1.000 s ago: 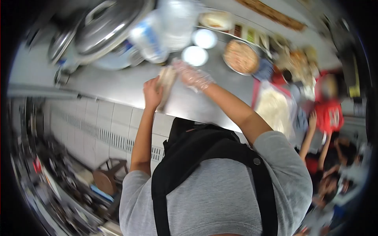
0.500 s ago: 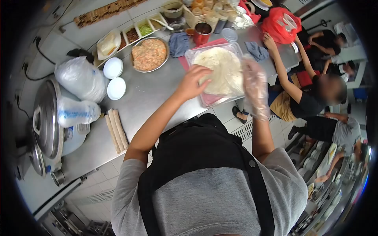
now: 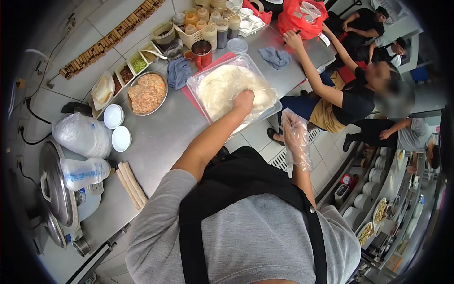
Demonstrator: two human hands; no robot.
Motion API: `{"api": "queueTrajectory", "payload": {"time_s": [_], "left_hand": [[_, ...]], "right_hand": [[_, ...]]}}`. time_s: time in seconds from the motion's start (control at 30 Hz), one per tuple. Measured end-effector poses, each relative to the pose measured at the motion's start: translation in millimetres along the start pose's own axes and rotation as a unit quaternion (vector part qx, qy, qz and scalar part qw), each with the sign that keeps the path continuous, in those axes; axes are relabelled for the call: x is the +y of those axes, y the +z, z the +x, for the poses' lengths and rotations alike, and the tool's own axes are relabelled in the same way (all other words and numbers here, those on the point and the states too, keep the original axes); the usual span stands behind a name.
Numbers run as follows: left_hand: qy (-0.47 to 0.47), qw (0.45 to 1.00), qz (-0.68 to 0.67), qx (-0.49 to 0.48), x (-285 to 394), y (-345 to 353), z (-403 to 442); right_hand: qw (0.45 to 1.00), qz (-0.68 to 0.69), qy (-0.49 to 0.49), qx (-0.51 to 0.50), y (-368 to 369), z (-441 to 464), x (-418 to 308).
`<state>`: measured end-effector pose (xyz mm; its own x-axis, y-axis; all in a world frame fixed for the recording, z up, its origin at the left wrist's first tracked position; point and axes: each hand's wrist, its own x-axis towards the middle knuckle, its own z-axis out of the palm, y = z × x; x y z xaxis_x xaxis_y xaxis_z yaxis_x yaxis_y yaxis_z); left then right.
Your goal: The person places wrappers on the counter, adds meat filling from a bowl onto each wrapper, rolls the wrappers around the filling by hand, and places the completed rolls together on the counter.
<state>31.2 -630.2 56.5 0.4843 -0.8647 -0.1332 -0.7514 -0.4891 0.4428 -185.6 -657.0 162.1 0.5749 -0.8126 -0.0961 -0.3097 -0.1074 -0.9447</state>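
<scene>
My bare left hand is closed like a fist on the pale round wrapper sheets in a clear plastic container. What its fingers pinch is hidden. Crumpled clear film lies over the sheets on the right side of that hand. My right hand, in a clear plastic glove, hangs in the air off the container's near right corner. Its fingers are loosely bent and nothing shows in them. Under the container, a red board sticks out on the left.
Left on the steel table stand a bowl of orange-pink filling, white bowls and pale rolls. Behind are a red mug, blue cloths and sauce bottles. A co-worker at right handles a red bag.
My left hand has moved from the sheets' left edge to their right part and closed. My gloved right hand has come away from the container, toward my body. The view has shifted.
</scene>
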Motion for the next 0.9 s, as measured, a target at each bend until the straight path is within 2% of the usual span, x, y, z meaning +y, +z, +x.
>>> {"api": "queueTrajectory", "payload": {"time_s": [0.07,0.13,0.17,0.23,0.27,0.3,0.33,0.37,0.4,0.43,0.47,0.53,0.57,0.6,0.63,0.67,0.73,0.8,0.83,0.87,0.9], "left_hand": [[0.001,1.000,0.016,0.008,-1,3,5],[0.001,0.995,-0.008,0.095,6,-4,2],[-0.002,0.995,-0.007,0.095,9,-8,-1],[0.033,0.973,-0.161,0.162,26,-47,-18],[0.029,0.973,-0.160,0.162,30,-61,-24],[0.062,0.950,-0.230,0.202,33,-76,-29],[0.095,0.919,-0.296,0.243,36,-91,-33],[0.091,0.919,-0.293,0.247,36,-107,-40],[0.113,0.882,-0.378,0.257,33,-122,-50],[0.135,0.837,-0.458,0.267,27,-136,-61],[0.129,0.836,-0.456,0.275,20,-149,-75],[0.091,0.744,-0.622,0.225,0,-168,-107],[0.086,0.743,-0.619,0.238,-12,-170,-120],[0.032,0.618,-0.749,0.237,-25,-169,-132],[-0.019,0.468,-0.853,0.230,-43,-165,-145],[0.033,0.507,-0.839,0.197,-88,-130,-156],[0.063,0.485,-0.860,0.144,-151,-88,-180],[-0.004,0.566,-0.814,0.130,-215,-41,-202],[-0.109,0.504,-0.847,0.131,-213,-44,-224],[-0.210,0.429,-0.869,0.129,-212,-45,-243],[-0.222,0.382,-0.889,0.124,-220,-44,-258]], "right_hand": [[1.000,0.003,0.014,-0.011,-4,-1,17],[1.000,0.000,0.017,-0.018,-5,0,15],[1.000,-0.005,0.020,-0.024,-6,0,13],[1.000,0.020,0.010,-0.013,-5,7,5],[1.000,0.017,0.001,0.016,-2,8,-6],[0.999,0.014,-0.007,0.045,0,9,-16],[0.987,0.013,-0.103,0.125,13,18,-14],[0.992,0.018,-0.081,0.093,8,21,-17],[0.996,0.021,-0.058,0.060,7,20,-36],[0.990,0.126,-0.046,0.049,15,28,-34],[0.972,0.230,-0.032,0.035,24,37,-33],[0.970,0.241,-0.025,0.009,45,48,-37],[0.969,0.239,-0.053,-0.039,61,52,-38],[0.964,0.237,-0.080,-0.088,78,52,-41],[0.955,0.258,-0.068,-0.131,99,43,-53],[0.931,0.289,-0.019,-0.223,114,43,-51],[0.951,0.098,-0.041,-0.292,152,27,-67],[0.932,0.090,-0.004,-0.352,200,24,-32],[0.916,0.080,0.035,-0.391,223,23,-9],[0.908,0.076,0.034,-0.410,242,21,7],[0.916,-0.033,-0.018,-0.400,260,20,21]]}}
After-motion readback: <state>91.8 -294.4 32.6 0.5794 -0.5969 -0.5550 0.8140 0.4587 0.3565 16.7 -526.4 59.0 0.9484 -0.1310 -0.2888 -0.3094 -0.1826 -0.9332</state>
